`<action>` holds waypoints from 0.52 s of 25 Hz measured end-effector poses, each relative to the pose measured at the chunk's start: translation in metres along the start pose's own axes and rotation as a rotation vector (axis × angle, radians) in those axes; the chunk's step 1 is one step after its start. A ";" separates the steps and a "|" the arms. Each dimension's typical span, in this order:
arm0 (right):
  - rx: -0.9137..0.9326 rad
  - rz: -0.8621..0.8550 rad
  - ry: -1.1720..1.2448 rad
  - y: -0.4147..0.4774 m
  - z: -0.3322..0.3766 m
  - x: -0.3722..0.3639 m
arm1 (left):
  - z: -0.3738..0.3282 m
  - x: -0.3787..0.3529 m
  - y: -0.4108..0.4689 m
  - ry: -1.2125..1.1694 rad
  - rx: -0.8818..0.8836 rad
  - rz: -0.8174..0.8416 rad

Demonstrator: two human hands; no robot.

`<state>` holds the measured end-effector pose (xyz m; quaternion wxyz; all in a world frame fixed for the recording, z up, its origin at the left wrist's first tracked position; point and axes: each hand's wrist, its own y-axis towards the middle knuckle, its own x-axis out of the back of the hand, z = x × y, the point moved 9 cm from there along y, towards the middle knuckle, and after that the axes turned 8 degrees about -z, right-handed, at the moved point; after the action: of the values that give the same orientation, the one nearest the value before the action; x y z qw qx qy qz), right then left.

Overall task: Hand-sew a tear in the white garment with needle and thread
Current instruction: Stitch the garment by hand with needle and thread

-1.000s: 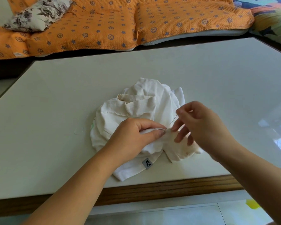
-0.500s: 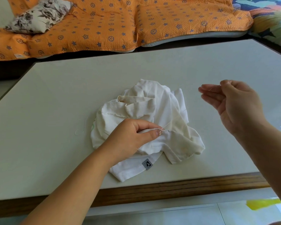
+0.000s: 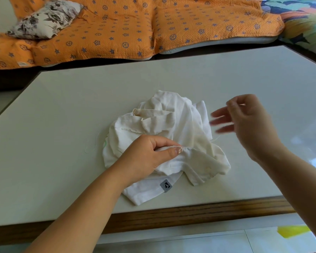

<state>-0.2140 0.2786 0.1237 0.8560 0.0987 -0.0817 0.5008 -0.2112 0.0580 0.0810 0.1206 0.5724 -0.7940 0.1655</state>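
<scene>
Lighting: even, bright daylight; shadows soft and faint. Glare: pale window reflections on the glossy table (image 3: 263, 70) at right. Blur: fingers (image 3: 221, 122) of the right hand (image 3: 250, 125) smeared (the rest sharp). Distortion: wide-angle bowing of table edges.

Both hands are bare: the left hand (image 3: 146, 157) shows a short, plain thumbnail (image 3: 178, 150), and the right hand (image 3: 248, 125) has its fingers (image 3: 221, 114) smeared by blur. The left forearm (image 3: 91, 207) and right forearm (image 3: 299, 189) are bare too, uncovered as far as the view's edges.
</scene>
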 end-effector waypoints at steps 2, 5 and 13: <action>-0.004 0.258 -0.097 -0.030 0.013 -0.028 | 0.000 0.000 0.000 -0.011 0.004 0.004; -0.045 0.491 -0.285 -0.061 0.008 -0.050 | -0.001 0.001 0.000 -0.029 0.012 0.014; -0.154 0.417 -0.191 -0.053 -0.005 -0.038 | -0.002 0.014 0.003 -0.020 -0.018 -0.076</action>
<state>-0.1857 0.2227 0.1052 0.7274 0.0610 -0.2187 0.6476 -0.2186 0.0477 0.0878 0.1240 0.6027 -0.7743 0.1478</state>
